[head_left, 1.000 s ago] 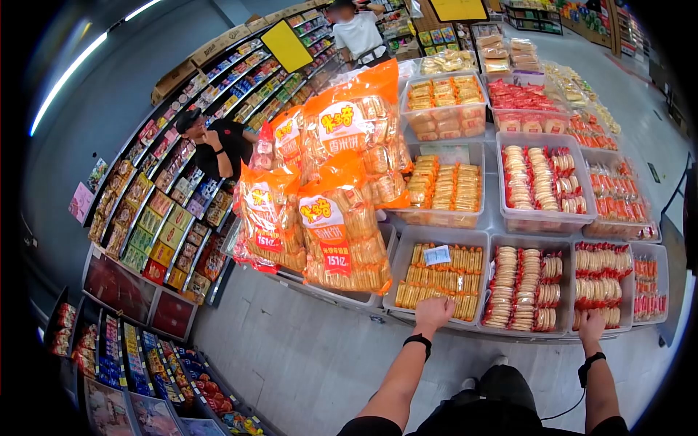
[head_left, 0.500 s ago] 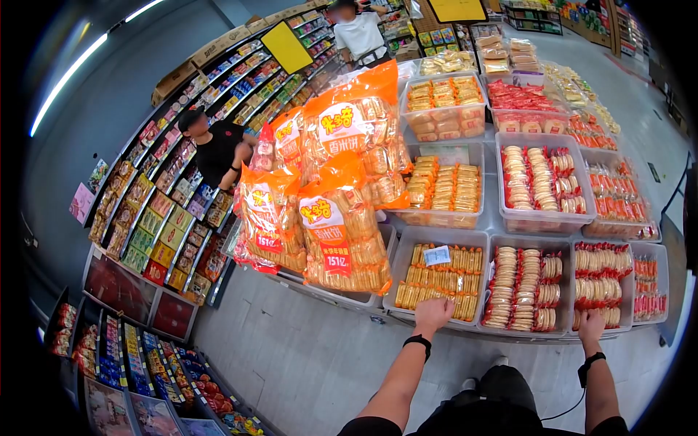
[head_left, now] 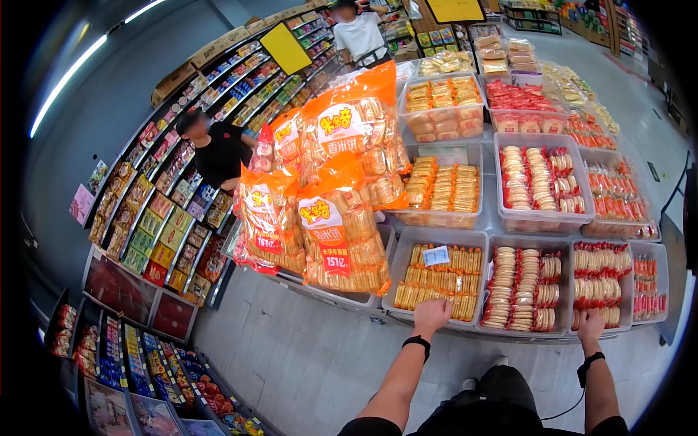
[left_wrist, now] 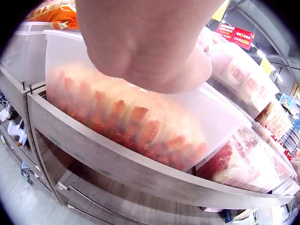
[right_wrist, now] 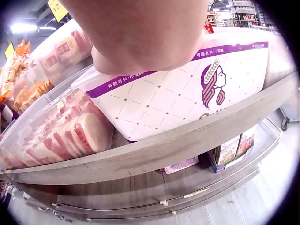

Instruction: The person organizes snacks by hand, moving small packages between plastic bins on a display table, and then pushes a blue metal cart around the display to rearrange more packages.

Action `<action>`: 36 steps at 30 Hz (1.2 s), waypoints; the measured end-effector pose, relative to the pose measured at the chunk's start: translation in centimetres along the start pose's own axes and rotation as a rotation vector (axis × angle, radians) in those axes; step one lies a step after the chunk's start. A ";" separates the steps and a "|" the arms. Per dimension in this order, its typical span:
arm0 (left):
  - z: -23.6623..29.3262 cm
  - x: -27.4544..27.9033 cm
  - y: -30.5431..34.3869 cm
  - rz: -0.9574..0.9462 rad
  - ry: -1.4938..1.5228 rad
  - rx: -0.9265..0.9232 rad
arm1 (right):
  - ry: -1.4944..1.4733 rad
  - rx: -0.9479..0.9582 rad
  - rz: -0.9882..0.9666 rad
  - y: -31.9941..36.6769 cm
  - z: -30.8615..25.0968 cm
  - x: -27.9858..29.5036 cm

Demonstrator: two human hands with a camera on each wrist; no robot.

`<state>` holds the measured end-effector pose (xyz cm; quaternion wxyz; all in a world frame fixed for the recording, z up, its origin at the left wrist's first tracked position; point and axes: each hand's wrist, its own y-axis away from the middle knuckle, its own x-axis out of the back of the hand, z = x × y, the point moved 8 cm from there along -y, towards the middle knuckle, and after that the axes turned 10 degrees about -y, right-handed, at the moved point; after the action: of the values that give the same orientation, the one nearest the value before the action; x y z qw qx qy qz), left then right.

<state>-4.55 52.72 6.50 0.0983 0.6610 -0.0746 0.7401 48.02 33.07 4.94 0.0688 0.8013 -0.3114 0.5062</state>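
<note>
My left hand [head_left: 433,314] is at the front rim of a clear plastic bin [head_left: 391,296] filled with rows of gold-wrapped crackers [head_left: 429,280]. To the right, my right hand [head_left: 591,325] is at the front rim of another bin [head_left: 631,305], which holds round crackers in red wrappers [head_left: 603,287]. Both hands look rounded from above, with their fingers hidden; I cannot tell if they grip the rims. The left wrist view shows the left hand [left_wrist: 145,51] over a translucent bin wall. In the right wrist view, the right hand [right_wrist: 140,42] overlaps a white, purple-banded panel [right_wrist: 168,103].
Large orange cracker bags [head_left: 345,232] stand at the left of the display. More filled bins [head_left: 549,218] rise behind the front row. A wooden ledge [left_wrist: 126,159] runs below the bins. A person in black [head_left: 218,156] stands by the shelves [head_left: 156,211], another in white [head_left: 358,36] farther back.
The person in black at the left has lowered an arm from near the face to waist height behind the orange bags. My hands have stayed where they were.
</note>
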 end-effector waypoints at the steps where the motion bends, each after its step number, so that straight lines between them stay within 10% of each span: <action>1: 0.0 0.0 0.0 0.004 -0.001 -0.001 | 0.001 0.004 0.002 0.0 -0.1 0.1; 36: -0.2 -0.4 0.3 0.125 0.014 -0.013 | 0.004 0.003 0.006 0.0 0.4 -0.3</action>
<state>-4.81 52.47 6.07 0.0564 0.6492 -0.1197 0.7490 48.23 32.99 4.50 0.0668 0.7994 -0.3127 0.5086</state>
